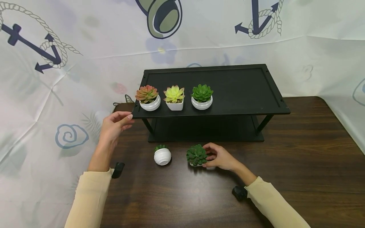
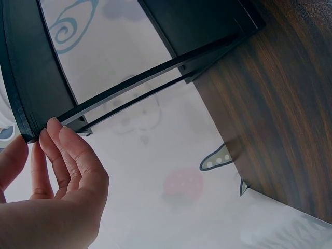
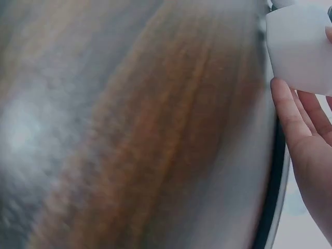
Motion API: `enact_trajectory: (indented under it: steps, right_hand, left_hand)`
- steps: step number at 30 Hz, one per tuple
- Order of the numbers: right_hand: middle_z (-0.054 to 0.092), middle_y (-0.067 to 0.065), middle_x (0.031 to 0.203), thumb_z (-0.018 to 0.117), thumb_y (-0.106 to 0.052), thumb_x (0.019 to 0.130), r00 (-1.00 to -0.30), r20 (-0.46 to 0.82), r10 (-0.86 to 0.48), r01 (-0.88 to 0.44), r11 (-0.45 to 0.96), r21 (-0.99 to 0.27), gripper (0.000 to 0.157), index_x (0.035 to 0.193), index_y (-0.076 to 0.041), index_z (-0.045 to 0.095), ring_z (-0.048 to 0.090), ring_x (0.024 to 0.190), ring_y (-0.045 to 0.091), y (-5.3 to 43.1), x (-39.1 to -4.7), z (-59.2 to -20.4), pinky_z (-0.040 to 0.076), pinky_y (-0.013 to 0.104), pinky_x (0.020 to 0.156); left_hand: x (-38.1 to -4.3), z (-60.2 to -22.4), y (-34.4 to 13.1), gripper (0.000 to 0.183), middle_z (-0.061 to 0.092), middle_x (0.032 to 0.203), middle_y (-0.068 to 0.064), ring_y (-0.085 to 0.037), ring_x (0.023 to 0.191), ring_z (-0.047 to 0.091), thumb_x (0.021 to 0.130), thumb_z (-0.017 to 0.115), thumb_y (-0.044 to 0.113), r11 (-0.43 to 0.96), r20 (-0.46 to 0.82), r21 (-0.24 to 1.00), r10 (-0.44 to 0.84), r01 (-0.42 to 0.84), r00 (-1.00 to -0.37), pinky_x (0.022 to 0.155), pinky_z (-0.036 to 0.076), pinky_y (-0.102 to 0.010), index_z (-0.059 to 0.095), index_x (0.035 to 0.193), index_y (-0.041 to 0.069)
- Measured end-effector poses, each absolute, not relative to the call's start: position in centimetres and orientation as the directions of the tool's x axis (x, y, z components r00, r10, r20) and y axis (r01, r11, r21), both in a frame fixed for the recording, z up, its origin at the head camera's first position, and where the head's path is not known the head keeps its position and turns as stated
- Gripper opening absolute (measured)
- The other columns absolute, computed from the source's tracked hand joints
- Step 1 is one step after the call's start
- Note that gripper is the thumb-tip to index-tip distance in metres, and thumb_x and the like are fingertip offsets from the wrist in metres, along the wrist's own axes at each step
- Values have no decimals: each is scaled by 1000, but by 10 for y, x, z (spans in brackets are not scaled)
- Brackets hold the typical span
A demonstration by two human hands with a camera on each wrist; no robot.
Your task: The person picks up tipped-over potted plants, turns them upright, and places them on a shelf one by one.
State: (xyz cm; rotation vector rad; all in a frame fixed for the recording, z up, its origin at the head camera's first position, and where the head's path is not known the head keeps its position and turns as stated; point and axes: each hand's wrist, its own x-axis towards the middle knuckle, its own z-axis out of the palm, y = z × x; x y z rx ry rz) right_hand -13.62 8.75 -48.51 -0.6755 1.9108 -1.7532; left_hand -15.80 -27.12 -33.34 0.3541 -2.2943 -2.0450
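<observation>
My left hand (image 1: 114, 126) pinches the front left corner of a black two-tier shelf (image 1: 233, 91); in the left wrist view the thumb and fingertips (image 2: 54, 127) meet at its edge. My right hand (image 1: 220, 157) holds a dark green potted succulent (image 1: 196, 154) in front of the shelf, thumb and fingers around its white pot (image 3: 298, 49). To its left, a small green succulent in a round white pot (image 1: 162, 156) tips away, showing its base. A reddish succulent (image 1: 147, 97), a yellow-green succulent (image 1: 174, 97) and a bright green succulent (image 1: 201, 97) line the shelf's front left.
The shelf's lower tier (image 1: 205, 131) sits behind the two front pots on a dark wooden table (image 1: 308, 164). A white printed cloth (image 1: 108, 38) with anchors hangs behind and along the left side. Each wrist carries a black camera.
</observation>
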Motion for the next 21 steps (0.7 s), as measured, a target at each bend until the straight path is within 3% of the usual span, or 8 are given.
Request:
enact_trajectory:
  steps: [10,21]
  right_hand:
    - [50,23,114,72,5,73,-756,25,-654,-83,58,-995,53,118,7,45,55,100,36,95,-139,-454,52,36,79]
    - [53,17,113,73,-2,74,-752,-37,-658,-115,186,-976,52,119,2,48,58,97,29,106,-136,-407,51,34,80]
  left_hand:
    - [-158,-334,-271,20,59,90,-2,-8,73,63,84,68,14,102,-112,986,-203,-135,-973,69,52,-19,60,99,3]
    - [-159,-333,-271,19,59,91,-4,-8,73,63,84,67,13,90,-110,988,-195,-129,-975,70,52,-21,60,99,2]
